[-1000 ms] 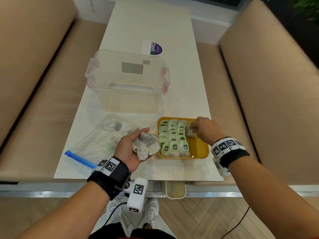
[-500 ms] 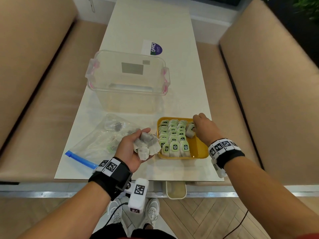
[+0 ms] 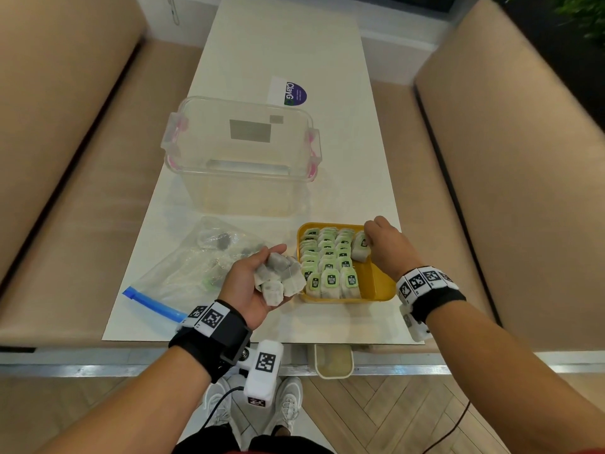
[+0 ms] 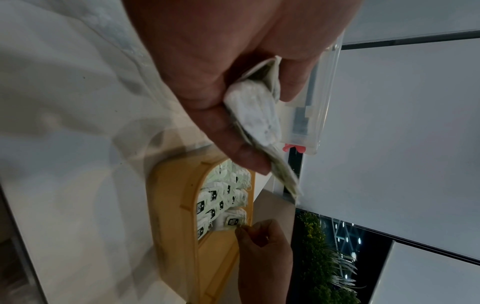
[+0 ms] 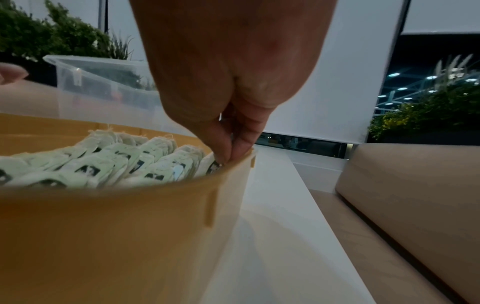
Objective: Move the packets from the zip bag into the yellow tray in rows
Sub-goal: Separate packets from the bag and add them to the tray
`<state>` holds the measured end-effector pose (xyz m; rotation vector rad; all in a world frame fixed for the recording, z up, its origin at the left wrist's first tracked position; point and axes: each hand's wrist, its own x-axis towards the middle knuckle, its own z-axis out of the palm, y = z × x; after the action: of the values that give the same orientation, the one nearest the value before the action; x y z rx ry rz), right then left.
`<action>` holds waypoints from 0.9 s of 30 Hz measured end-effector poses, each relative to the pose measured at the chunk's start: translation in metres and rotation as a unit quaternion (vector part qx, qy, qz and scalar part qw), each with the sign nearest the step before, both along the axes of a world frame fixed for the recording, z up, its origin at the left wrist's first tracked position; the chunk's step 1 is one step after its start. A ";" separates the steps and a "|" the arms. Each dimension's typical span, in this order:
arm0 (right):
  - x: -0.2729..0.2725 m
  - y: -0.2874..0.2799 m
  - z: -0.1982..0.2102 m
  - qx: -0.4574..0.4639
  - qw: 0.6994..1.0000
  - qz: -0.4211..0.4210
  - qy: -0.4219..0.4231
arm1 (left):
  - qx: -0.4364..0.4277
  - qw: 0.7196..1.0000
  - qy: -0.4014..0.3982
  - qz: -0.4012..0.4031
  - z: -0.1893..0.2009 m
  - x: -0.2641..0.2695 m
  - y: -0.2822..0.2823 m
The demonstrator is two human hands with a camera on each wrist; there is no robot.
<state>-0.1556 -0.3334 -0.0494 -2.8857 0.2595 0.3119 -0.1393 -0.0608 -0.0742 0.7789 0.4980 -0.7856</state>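
clear plastic box (image 3: 240,155) on white table (image 3: 288,44) | sticker (image 3: 294,93) beyond | beige benches (image 3: 510,165) either side

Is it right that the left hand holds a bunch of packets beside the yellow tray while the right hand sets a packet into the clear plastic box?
Not quite. The head view shows the right hand setting its packet into the yellow tray, not the clear plastic box. The left hand does hold a bunch of packets beside the tray.

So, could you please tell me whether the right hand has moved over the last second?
Yes. The right hand has shifted slightly toward the far right corner of the yellow plastic tray, away from the person.
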 end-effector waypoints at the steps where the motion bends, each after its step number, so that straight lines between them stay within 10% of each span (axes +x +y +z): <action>1: 0.000 -0.002 -0.001 0.004 1.000 -0.006 -0.013 | 0.000 1.000 0.001 0.001 0.000 0.000 0.000; 11: -0.015 0.026 0.019 0.139 0.965 0.029 -0.221 | -0.003 1.000 0.016 -0.001 0.003 -0.001 -0.007; 17: -0.033 0.093 0.041 0.138 0.945 0.261 -0.138 | -0.029 0.999 0.035 0.001 0.006 -0.001 -0.012; 27: -0.037 0.090 0.033 0.128 0.937 0.290 -0.149 | -0.031 0.999 0.039 0.004 0.007 -0.001 -0.013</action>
<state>-0.1924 -0.2436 -0.0161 -2.6318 -0.6461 -0.0069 -0.1407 -0.0741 -0.0669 0.6908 0.5431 -0.8232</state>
